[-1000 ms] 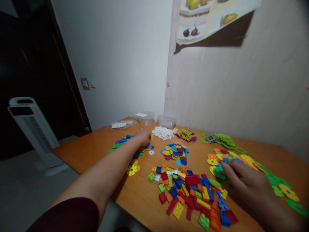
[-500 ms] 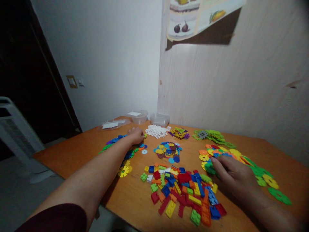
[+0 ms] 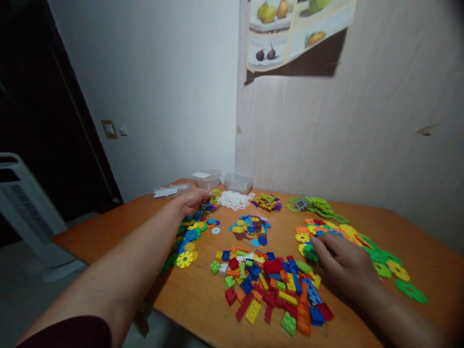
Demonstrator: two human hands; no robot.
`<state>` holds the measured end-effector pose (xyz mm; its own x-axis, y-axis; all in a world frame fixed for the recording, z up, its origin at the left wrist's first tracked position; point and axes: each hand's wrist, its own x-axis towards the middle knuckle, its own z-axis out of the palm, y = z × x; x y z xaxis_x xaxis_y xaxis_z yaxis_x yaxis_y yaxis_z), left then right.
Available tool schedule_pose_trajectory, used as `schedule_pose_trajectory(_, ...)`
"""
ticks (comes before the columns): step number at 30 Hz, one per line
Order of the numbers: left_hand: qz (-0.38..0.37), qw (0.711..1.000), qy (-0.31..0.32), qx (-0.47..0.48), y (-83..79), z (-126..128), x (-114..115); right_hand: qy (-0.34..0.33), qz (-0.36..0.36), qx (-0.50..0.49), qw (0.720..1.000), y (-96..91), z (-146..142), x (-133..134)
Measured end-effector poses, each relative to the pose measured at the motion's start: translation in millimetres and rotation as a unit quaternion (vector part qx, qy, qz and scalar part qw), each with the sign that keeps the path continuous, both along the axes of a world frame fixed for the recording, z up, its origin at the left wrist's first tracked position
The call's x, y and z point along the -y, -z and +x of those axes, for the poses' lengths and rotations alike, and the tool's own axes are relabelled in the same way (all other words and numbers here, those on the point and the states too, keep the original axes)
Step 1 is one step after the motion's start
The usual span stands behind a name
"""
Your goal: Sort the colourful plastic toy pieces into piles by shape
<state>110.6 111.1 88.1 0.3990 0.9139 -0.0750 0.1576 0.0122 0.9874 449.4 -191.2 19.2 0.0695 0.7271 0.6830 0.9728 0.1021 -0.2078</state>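
Note:
My left hand (image 3: 192, 200) is stretched out over the far left of the wooden table (image 3: 203, 299), raised a little, fingers pinched on a light green flower-shaped piece (image 3: 215, 195). Under it lies a spread of coloured flower discs (image 3: 190, 233). My right hand (image 3: 342, 263) rests flat, fingers apart, on the edge of a pile of large orange, yellow and green discs (image 3: 326, 229). Between my arms lies a heap of coloured building bricks (image 3: 270, 287).
Further back lie a small disc pile (image 3: 250, 227), white lattice pieces (image 3: 235, 199), purple-green pieces (image 3: 267, 202) and green pieces (image 3: 317, 206). Clear plastic tubs (image 3: 239, 182) and a lid (image 3: 165, 192) stand at the far corner. A white tower fan (image 3: 25, 208) stands left of the table.
My left hand has lifted off the disc spread, now holding a light green piece up. The right hand has stayed on the disc pile. The camera has shifted slightly right.

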Motion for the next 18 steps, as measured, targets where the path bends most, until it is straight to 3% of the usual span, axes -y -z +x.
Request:
schedule_pose_trajectory(3, -0.022, 0.998, 0.041, 0.040, -6.2, 12, 8, -0.005, 0.005, -0.005, 1.000, -1.9, -9, -1)
schedule_pose_trajectory(7, 0.032, 0.996, 0.085, 0.012, -15.9, 48, 16, -0.028, 0.012, -0.001, 1.000, -4.8, -17, -1)
schedule_pose_trajectory(13, 0.031, 0.986, 0.157, 0.037, -25.1, 125, 28, -0.011, 0.065, 0.030, 0.997, -13.9, -16, 1)
schedule_pose_trajectory(18, 0.011, 0.976, 0.216, 0.036, -18.4, 194, 37, 0.011, 0.100, 0.055, 0.993, -25.6, -11, 5)
